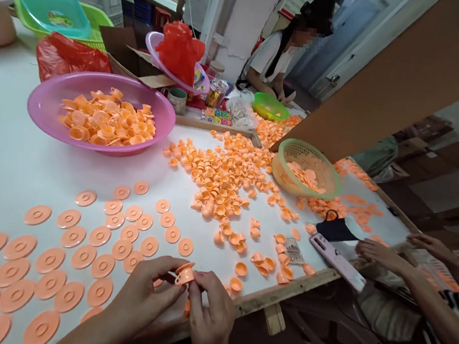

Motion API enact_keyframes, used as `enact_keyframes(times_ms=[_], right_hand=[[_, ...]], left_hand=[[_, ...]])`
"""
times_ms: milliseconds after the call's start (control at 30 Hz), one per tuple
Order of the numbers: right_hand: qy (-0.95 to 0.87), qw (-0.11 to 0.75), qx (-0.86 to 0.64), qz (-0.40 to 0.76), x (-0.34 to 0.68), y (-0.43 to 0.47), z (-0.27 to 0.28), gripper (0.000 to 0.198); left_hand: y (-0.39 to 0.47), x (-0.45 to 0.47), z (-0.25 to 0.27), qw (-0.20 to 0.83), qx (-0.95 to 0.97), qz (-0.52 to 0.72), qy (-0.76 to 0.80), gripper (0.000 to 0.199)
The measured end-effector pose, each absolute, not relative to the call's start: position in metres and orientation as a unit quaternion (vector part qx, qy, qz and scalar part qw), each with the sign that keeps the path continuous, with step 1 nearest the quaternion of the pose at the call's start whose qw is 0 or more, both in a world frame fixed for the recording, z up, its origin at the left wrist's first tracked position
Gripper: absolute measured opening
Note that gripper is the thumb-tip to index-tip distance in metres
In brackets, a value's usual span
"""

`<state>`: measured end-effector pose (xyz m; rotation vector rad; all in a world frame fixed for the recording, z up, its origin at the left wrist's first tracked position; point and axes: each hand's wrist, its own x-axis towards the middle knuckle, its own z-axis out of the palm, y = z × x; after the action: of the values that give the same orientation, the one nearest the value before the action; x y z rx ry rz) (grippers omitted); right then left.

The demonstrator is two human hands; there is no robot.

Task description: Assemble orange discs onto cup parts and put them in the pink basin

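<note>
A small orange toy cup [185, 276] is pinched between my two hands above the table's front edge, with a thin saucer-like disc [185, 266] against its upper side. My left hand [147, 291] closes thumb and fingertips on it from the left. From the right, the fingers of my right hand [212, 310] are closed on the same cup. Left of my hands, flat orange toy saucers [50, 259] lie spread in loose rows, each with a raised ring. Beyond my right hand, a heap of loose orange cups [222, 179] covers the middle of the table.
A pink-purple basin [39, 107] of assembled cups stands at the left back. To the right are a green-rimmed basket [288, 151] of orange pieces, a phone [338, 260] and a black mask [335, 227]. A co-worker's hands [386, 255] are at far right; another person [268, 59] works behind.
</note>
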<state>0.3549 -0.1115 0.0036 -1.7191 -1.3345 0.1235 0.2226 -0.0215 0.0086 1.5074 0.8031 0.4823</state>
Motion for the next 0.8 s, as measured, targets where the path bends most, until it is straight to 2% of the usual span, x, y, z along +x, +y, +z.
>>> enact_keyframes(times_ms=[100,233,400,600,800], right_hand=[[-0.570,0.478,-0.668,-0.010,0.350,-0.115,0.005,0.020],[-0.554,0.486,-0.674,0.044,0.346,-0.118,0.004,0.022],[-0.531,0.498,-0.681,0.082,0.340,-0.116,0.006,0.034],[-0.531,0.518,-0.660,0.118,0.334,-0.106,0.021,0.027],[-0.538,0.506,-0.664,0.117,0.331,-0.105,0.021,0.024]], left_hand=[[-0.026,0.215,0.014,0.655,0.641,0.227,0.329,0.026],[-0.031,0.208,0.015,0.643,0.660,0.247,0.300,0.025],[-0.036,0.205,0.012,0.566,0.720,0.311,0.252,0.029],[-0.038,0.204,0.014,0.496,0.749,0.338,0.280,0.034],[-0.033,0.200,0.020,0.448,0.794,0.343,0.226,0.041]])
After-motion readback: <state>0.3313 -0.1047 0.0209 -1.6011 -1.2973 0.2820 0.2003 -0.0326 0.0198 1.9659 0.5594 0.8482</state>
